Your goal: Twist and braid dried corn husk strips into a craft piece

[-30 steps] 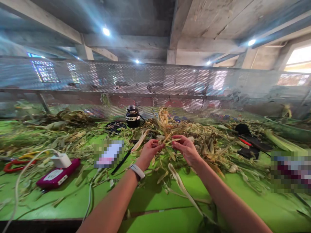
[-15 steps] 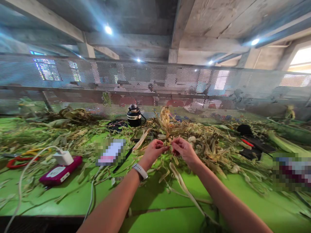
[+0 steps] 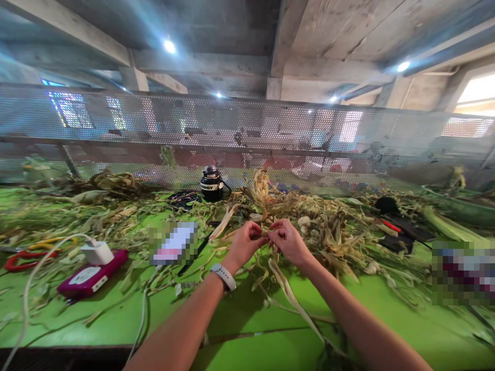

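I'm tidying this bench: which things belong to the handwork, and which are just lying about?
In the work:
left hand, right hand
pale husk strip at fingertips
husk pile

Seemingly just lying about:
black flask
magenta power block
white plug
pixelated screen

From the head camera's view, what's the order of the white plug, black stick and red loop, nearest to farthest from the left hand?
1. Black stick: just left of the left hand.
2. White plug: farther left, on the magenta block.
3. Red loop: farthest, near the picture's left edge.
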The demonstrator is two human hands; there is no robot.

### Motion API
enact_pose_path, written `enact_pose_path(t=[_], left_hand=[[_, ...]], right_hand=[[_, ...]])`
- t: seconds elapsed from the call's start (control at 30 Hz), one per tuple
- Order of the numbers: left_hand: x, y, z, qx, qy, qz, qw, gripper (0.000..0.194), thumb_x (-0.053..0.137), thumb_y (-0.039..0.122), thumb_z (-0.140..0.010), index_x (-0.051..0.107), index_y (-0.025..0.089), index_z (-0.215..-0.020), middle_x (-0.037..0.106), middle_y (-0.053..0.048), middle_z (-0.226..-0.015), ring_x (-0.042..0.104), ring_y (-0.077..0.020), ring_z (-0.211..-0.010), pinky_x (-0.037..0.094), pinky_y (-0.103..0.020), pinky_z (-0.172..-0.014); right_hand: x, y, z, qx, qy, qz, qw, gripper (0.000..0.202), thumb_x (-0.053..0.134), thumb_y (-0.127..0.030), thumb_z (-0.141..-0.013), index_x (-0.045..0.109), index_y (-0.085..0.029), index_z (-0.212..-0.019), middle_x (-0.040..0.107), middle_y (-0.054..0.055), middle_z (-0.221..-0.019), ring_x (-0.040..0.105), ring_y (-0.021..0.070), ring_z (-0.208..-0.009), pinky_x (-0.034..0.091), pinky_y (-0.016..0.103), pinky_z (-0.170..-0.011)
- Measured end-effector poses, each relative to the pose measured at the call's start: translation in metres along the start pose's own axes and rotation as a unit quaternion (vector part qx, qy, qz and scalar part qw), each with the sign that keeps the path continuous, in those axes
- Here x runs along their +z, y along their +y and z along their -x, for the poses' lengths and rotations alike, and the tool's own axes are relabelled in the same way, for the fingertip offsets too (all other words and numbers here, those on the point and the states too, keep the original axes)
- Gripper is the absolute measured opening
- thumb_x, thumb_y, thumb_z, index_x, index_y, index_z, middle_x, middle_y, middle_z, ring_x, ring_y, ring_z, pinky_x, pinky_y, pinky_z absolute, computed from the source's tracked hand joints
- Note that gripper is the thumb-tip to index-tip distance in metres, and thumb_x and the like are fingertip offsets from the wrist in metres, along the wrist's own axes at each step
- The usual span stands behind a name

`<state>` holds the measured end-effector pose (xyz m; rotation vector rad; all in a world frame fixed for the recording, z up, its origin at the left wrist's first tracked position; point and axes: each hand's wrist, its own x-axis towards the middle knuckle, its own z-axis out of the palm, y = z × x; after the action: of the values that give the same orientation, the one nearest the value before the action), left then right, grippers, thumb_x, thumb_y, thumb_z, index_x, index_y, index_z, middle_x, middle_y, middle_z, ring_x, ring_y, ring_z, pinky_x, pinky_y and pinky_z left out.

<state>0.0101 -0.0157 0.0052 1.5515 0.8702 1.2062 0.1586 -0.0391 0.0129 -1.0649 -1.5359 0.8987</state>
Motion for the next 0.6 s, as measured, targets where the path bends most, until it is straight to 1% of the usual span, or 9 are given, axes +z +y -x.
enact_pose_path(t=[0.13, 0.2, 0.27, 0.33, 0.4, 0.5, 0.53, 0.6], left_hand=[[0.001, 0.007, 0.004, 0.017, -0.022, -0.011, 1.0, 0.03, 0.073, 0.035, -0.06, 0.053, 0.018, -0.073, 0.066, -0.003, -0.069, 0.063, -0.017, -0.066, 0.047, -0.028, -0.062], [0.002, 0.011, 0.005, 0.034, -0.017, -0.035, 0.999, 0.027, 0.072, 0.033, -0.061, 0.054, 0.018, -0.074, 0.068, -0.003, -0.071, 0.064, -0.0182, -0.069, 0.048, -0.028, -0.065], [0.002, 0.013, 0.007, 0.052, -0.003, -0.073, 0.996, 0.023, 0.07, 0.029, -0.064, 0.055, 0.019, -0.077, 0.069, -0.003, -0.072, 0.065, -0.0187, -0.069, 0.048, -0.028, -0.063], [0.002, 0.012, 0.009, 0.072, 0.016, -0.126, 0.989, 0.022, 0.068, 0.024, -0.066, 0.053, 0.02, -0.082, 0.07, -0.003, -0.071, 0.065, -0.019, -0.067, 0.046, -0.027, -0.061], [0.001, 0.009, 0.009, 0.099, 0.029, -0.178, 0.979, 0.024, 0.067, 0.02, -0.067, 0.051, 0.021, -0.086, 0.071, -0.003, -0.072, 0.066, -0.0197, -0.068, 0.045, -0.028, -0.062], [0.001, 0.005, 0.01, 0.128, 0.021, -0.222, 0.966, 0.026, 0.064, 0.016, -0.069, 0.051, 0.021, -0.09, 0.072, -0.004, -0.077, 0.067, -0.0214, -0.073, 0.044, -0.028, -0.065], [0.001, 0.005, 0.01, 0.132, 0.015, -0.229, 0.964, 0.027, 0.064, 0.016, -0.069, 0.051, 0.021, -0.091, 0.072, -0.004, -0.077, 0.067, -0.0219, -0.074, 0.044, -0.028, -0.064], [0.001, 0.005, 0.01, 0.131, 0.01, -0.234, 0.963, 0.027, 0.065, 0.017, -0.069, 0.051, 0.021, -0.091, 0.072, -0.005, -0.077, 0.067, -0.0226, -0.074, 0.043, -0.028, -0.063]], right_hand=[[0.002, -0.002, 0.002, 0.012, -0.007, -0.023, 1.0, 0.031, 0.06, -0.041, -0.074, 0.042, -0.022, -0.088, 0.055, -0.008, -0.054, 0.05, 0.009, -0.039, 0.037, 0.02, -0.037], [0.002, -0.001, 0.002, 0.015, 0.002, -0.027, 1.0, 0.034, 0.062, -0.043, -0.072, 0.041, -0.022, -0.089, 0.054, -0.009, -0.054, 0.05, 0.0092, -0.039, 0.037, 0.02, -0.037], [0.002, 0.0, 0.002, 0.016, 0.008, -0.017, 1.0, 0.034, 0.062, -0.042, -0.072, 0.042, -0.022, -0.089, 0.054, -0.009, -0.053, 0.05, 0.0092, -0.039, 0.036, 0.019, -0.037], [0.002, 0.002, 0.002, 0.019, 0.007, 0.002, 1.0, 0.031, 0.062, -0.041, -0.073, 0.043, -0.022, -0.088, 0.053, -0.009, -0.053, 0.05, 0.0092, -0.04, 0.036, 0.019, -0.037], [0.002, 0.003, 0.002, 0.022, -0.004, 0.014, 1.0, 0.026, 0.06, -0.041, -0.073, 0.046, -0.021, -0.084, 0.054, -0.007, -0.055, 0.051, 0.0095, -0.042, 0.038, 0.02, -0.039], [0.002, 0.005, 0.003, 0.019, -0.015, 0.031, 0.999, 0.019, 0.057, -0.038, -0.074, 0.05, -0.02, -0.076, 0.054, -0.005, -0.058, 0.051, 0.0106, -0.049, 0.043, 0.022, -0.046], [0.002, 0.005, 0.003, 0.012, -0.007, 0.047, 0.999, 0.017, 0.056, -0.036, -0.075, 0.051, -0.02, -0.074, 0.054, -0.005, -0.058, 0.051, 0.0109, -0.05, 0.044, 0.023, -0.048], [0.002, 0.004, 0.004, -0.017, 0.028, 0.103, 0.994, 0.013, 0.056, -0.032, -0.074, 0.056, -0.019, -0.073, 0.053, -0.003, -0.061, 0.051, 0.0115, -0.055, 0.045, 0.024, -0.054]])
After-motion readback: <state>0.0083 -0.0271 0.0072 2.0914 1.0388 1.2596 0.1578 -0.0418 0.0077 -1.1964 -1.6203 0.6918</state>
